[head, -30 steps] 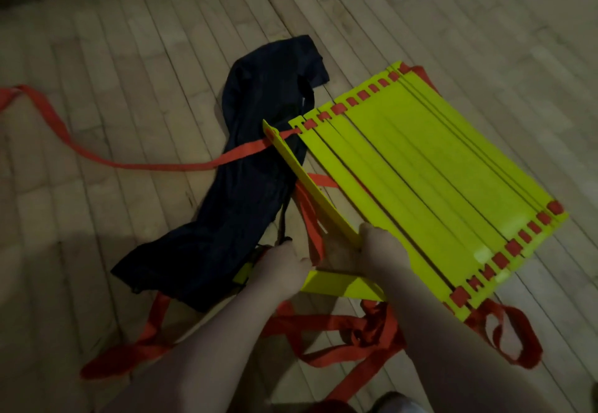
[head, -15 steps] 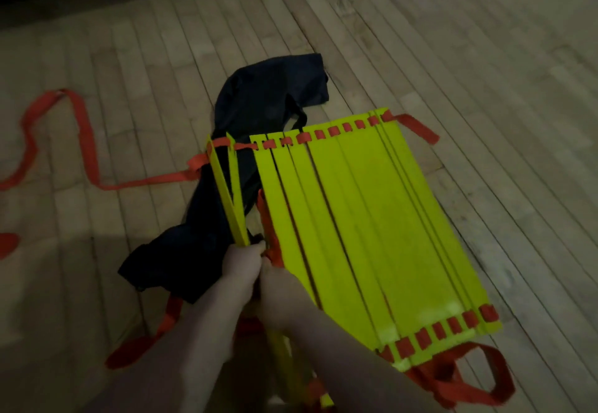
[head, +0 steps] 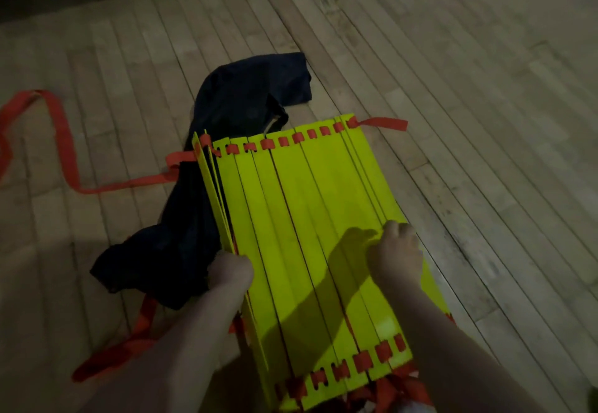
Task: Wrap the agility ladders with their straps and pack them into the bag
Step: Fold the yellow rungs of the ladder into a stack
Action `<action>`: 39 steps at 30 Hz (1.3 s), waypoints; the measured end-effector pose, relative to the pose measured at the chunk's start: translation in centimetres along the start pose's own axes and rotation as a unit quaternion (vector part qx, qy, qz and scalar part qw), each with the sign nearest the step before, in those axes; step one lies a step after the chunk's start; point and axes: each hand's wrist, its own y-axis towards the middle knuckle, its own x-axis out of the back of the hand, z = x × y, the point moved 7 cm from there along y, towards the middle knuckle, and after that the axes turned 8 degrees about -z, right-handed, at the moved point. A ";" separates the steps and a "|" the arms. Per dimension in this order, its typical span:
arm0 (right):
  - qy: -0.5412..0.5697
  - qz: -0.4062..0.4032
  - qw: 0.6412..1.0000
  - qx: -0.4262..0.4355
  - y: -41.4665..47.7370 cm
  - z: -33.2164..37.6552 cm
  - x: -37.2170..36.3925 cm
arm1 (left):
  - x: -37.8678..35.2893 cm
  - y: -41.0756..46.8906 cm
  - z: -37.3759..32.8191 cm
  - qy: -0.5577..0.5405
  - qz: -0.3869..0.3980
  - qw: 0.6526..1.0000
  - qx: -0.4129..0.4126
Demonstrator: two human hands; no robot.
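A fan of yellow agility-ladder rungs (head: pixel 310 218) lies on the wooden floor, threaded on red straps at both ends. My left hand (head: pixel 230 272) grips the leftmost rungs, which stand on edge against the fan's left side. My right hand (head: pixel 393 252) rests on top of the flat rungs toward the right, fingers curled onto the slats. A dark, crumpled bag (head: pixel 207 205) lies flat on the floor to the left, partly under the rungs. A long red strap (head: pixel 64 150) trails off to the left.
More loose red strap (head: pixel 129 344) is bunched on the floor near my left forearm and below the rungs' near end. A short strap end (head: pixel 385 123) sticks out at the far right corner. Bare wooden floorboards (head: pixel 469 89) surround everything.
The rung stack has swung closer and straighter in front of me. My right hand moved from beside the left hand across to the top of the right-hand rungs. The left hand still holds the upright rungs.
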 end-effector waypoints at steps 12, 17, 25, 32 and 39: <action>-0.050 0.102 0.990 -0.084 -0.5 -7.1 -1.6 | -0.9 -1.5 0.1 -0.033 -0.009 0.999 -0.032; -0.027 0.109 0.990 -0.088 -0.2 -7.3 -1.1 | -0.5 -1.8 -0.1 -0.094 -0.033 0.995 -0.009; 0.160 0.107 0.972 -0.131 -1.5 -5.8 -1.2 | -2.8 -2.8 -0.1 -0.172 0.099 0.975 0.103; 0.169 0.153 0.971 -0.074 -2.3 -4.0 -1.2 | -2.0 -2.1 -0.2 -0.139 0.041 0.989 0.033; 0.224 0.149 0.961 -0.061 -1.8 -3.8 -0.8 | -1.2 -2.3 -0.6 -0.170 0.060 0.984 0.003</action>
